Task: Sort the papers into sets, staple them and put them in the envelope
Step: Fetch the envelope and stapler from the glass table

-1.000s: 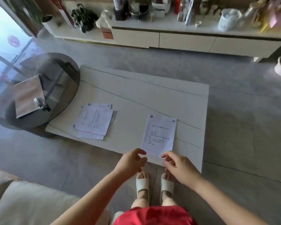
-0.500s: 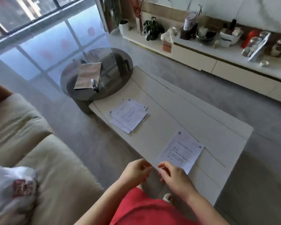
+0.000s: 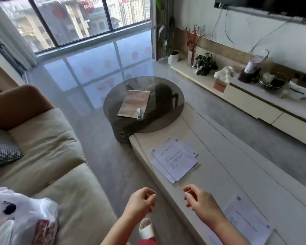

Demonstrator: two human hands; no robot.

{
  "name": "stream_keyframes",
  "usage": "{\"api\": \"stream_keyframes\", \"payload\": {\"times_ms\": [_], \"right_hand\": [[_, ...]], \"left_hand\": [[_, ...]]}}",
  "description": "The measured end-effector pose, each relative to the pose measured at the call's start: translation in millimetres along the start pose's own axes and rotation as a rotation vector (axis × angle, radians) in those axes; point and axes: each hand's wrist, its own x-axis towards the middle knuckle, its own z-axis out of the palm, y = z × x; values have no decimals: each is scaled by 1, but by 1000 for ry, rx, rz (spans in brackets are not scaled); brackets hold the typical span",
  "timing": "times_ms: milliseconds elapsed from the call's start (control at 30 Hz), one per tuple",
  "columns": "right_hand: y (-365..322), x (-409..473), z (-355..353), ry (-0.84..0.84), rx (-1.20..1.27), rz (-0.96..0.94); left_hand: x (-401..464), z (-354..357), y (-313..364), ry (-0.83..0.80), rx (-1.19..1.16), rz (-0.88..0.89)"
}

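At the far left, a cream sofa (image 3: 48, 156) was seen, with a checked cushion (image 3: 2, 152) lying on it at about nine o'clock of the view and a white plastic bag (image 3: 19, 216) resting on the seat at about eight o'clock. The left hand (image 3: 140, 203) was held in the air at six o'clock, over the floor just beside the near edge of the long white table (image 3: 237, 156); its fingers were loosely curled and nothing was held in them. Beyond it, at twelve o'clock from the hands, a round smoked-glass table (image 3: 166, 121) was seen, overlapping the far end of the white table, and on it a brown envelope (image 3: 133, 106) was laid flat, with a small stapler (image 3: 140, 114) resting on the envelope's near right corner. A loose stack of printed papers (image 3: 175, 160) was spread on the white table at about one o'clock from the left hand, well apart from both hands. The right hand (image 3: 201, 204) was held over the table's near edge, fingers likewise loosely curled and gripping nothing. A single printed sheet (image 3: 245, 220) was laid flat on the table at four o'clock from that hand, partly covered by the right forearm. A low white cabinet (image 3: 254, 105) crowded with plants and jars was ranged along the wall at two o'clock.
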Motion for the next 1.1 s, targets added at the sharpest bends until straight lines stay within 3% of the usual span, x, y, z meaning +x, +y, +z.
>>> {"api": "stream_keyframes", "payload": {"times_ms": [267,533,833,1100], "right_hand": [[-122,109,36,-33,-36,-90],[-201,220,55,-96,-69,-151],[-257,380,72,-134,105,-54],[-286,489,70,-136,136,126]], "left_hand": [[78,-137,6,63,-11,11],[149,-217,2,137,-94,-56],[280,-309,31,150,16,-166],[392,-365,65,46,16,-178]]}}
